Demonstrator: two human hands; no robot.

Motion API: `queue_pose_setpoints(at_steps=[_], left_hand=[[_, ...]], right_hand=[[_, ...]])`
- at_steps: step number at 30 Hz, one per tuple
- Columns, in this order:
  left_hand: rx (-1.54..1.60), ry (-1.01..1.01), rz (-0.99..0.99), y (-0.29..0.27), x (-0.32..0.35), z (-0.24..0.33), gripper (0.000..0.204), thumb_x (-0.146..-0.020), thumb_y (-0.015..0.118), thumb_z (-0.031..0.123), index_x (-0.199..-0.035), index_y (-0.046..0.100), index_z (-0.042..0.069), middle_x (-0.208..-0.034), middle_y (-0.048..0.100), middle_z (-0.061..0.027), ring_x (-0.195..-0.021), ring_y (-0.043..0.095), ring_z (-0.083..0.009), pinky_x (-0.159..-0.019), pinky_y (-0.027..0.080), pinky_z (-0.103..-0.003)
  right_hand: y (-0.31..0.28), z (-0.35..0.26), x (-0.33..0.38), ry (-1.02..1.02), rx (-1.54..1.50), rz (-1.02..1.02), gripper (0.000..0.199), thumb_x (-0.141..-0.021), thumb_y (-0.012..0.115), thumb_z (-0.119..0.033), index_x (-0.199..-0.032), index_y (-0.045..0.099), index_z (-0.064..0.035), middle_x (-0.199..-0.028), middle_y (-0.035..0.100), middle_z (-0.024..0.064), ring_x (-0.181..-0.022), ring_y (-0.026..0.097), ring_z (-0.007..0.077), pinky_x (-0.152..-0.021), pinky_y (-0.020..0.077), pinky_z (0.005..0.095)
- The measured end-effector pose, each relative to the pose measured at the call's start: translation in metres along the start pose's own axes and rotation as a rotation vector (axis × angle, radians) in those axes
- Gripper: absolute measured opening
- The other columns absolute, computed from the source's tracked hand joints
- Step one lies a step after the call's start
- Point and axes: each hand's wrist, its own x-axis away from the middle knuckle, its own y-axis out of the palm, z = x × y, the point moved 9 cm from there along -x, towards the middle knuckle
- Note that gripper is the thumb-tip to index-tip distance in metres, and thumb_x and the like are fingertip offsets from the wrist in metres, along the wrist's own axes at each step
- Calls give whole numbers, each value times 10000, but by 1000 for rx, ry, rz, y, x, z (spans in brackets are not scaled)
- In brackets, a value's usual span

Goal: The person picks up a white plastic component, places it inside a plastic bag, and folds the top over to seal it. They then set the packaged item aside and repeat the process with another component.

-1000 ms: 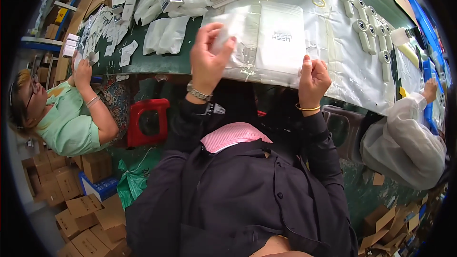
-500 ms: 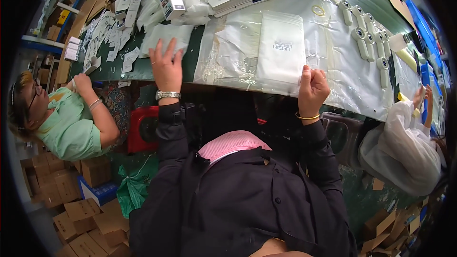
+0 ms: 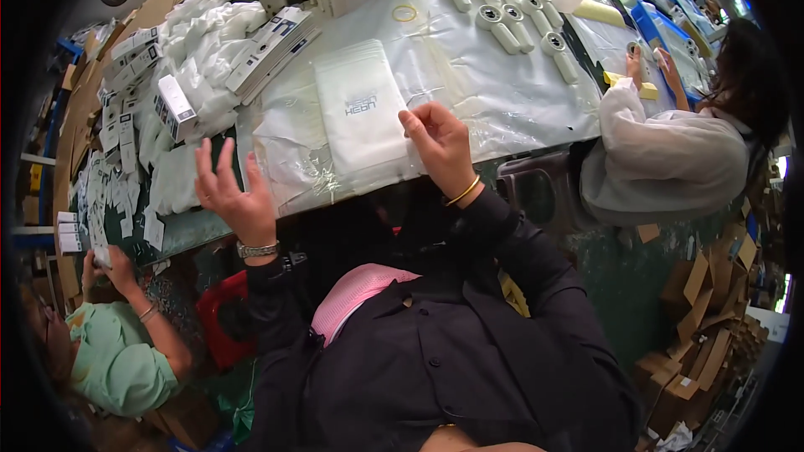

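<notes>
Pouches [image 3: 362,130] lie stacked just left of the right hand [image 3: 444,144], its fingertips [image 3: 409,121] pinched narrow at their edge; whether around one, I cannot tell. The left hand [image 3: 238,192] spreads wide over the table's [image 3: 198,230] edge; right of the pinch, broad plastic sheeting [image 3: 515,109] reaches toward white handheld devices [image 3: 502,38].

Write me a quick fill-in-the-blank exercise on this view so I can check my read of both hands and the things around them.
1. The left hand has its fingers spread and holds ____.
2. The right hand, fingers curled, is at the ____ side of the stack of frosted bags.
3. The metal bangle is ____ in colour.
4. The rubber band beyond the stack is ____.

Missing words: nothing; right; gold; yellow.
</notes>
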Motion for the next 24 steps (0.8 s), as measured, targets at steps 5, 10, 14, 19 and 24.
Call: queue_pose_setpoints(at_steps=[5, 10, 14, 19, 24], left_hand=[[106, 51, -121, 34, 20, 34, 352, -959, 764, 207, -1306, 723, 158, -1575, 572, -63, -1475, 522, -249, -1215, 259, -482], [134, 17, -108, 33, 20, 25, 307, -953, 755, 179, -1258, 734, 150, -1541, 602, -53, -1461, 534, -235, -1207, 268, -472], [131, -2, -121, 36, 19, 22, 276, -944, 753, 165, -1219, 743, 144, -1505, 631, -42, -1445, 547, -228, -1203, 274, -480], [136, -4, -127, 39, 24, 17, 226, -936, 754, 159, -1162, 755, 154, -1462, 657, -20, -1401, 580, -213, -1200, 275, -483], [136, 0, -124, 38, 25, 17, 183, -934, 753, 161, -1116, 762, 167, -1424, 677, -1, -1356, 607, -196, -1198, 277, -480]], right_hand=[[-65, -31, -72, -272, 591, 47, 173, -983, 807, -195, -1015, 776, -28, -822, 731, 40, -732, 626, 122, -659, 505, 282], [-146, -36, -146, -317, 1309, 357, 452, -900, 818, -560, -1076, 807, -144, -1058, 796, 91, -1034, 730, 322, -974, 514, 491], [-170, -17, -179, -122, 1458, 310, 552, -835, 813, -663, -1126, 818, -194, -1104, 798, 95, -1146, 719, 328, -1067, 448, 556], [-175, 0, -191, 101, 1388, 155, 566, -804, 821, -642, -1166, 826, -207, -1168, 794, 107, -1189, 714, 316, -1089, 434, 579], [-173, 3, -180, 112, 1249, 37, 516, -799, 832, -549, -1166, 832, -185, -1180, 786, 112, -1176, 713, 317, -1077, 471, 492]])
